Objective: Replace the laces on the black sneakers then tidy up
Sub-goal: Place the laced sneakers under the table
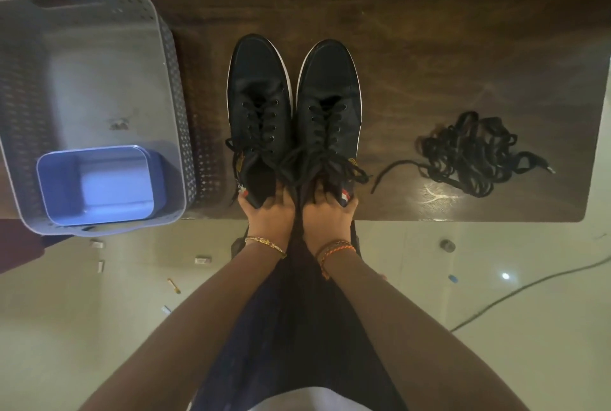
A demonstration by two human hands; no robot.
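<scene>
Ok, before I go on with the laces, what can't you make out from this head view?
- Heels of both sneakers: covered by the left hand and right hand.
- Loose lace pile: too tangled to count the laces.
- Grey basket: its left side is cut off by the frame edge.
- Small bits on the floor: too small to identify.

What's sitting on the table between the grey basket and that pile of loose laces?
The pair of black sneakers, side by side, held at the heels by both hands, as the head view shows.

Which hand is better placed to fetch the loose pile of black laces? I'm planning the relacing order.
Right. The right hand grips the heel of the right black sneaker, on the side where the tangled pile of black laces lies. The left hand would have to cross over.
</scene>
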